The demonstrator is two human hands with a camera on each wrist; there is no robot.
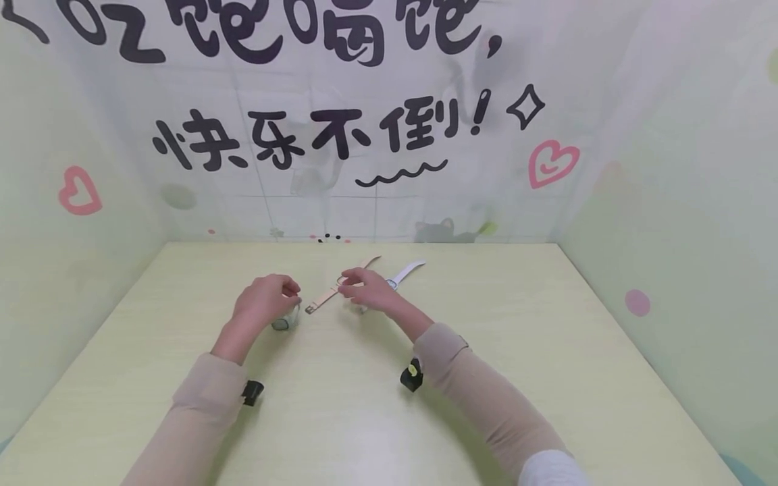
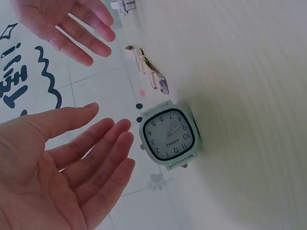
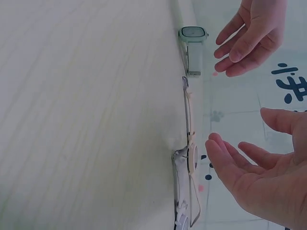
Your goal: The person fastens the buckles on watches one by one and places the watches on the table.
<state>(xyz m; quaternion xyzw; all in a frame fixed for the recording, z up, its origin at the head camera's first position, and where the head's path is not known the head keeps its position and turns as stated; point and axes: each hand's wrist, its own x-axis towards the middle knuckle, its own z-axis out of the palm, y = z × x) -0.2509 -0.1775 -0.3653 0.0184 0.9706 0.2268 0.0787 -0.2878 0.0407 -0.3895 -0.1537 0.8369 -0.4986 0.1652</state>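
A mint-green watch (image 2: 169, 134) with a square dial stands on the table below my left hand (image 1: 264, 299). That hand's fingers are loosely bent and apart from the watch in the left wrist view. My right hand (image 1: 371, 290) hovers over a pale pink watch (image 1: 323, 297), its fingers relaxed with nothing between them. The pink watch lies stretched out diagonally, its middle partly hidden by the hand in the head view. Just to its right lies a white-lavender watch (image 1: 408, 271), partly covered by the right hand; its buckle end shows in the right wrist view (image 3: 180, 158).
The pale wooden table (image 1: 377, 405) ends at a back wall (image 1: 456, 202) printed with black characters and hearts. Side walls (image 1: 668, 236) stand left and right. A black wrist device (image 1: 412, 375) hangs under the right cuff, another (image 1: 252, 392) by the left.
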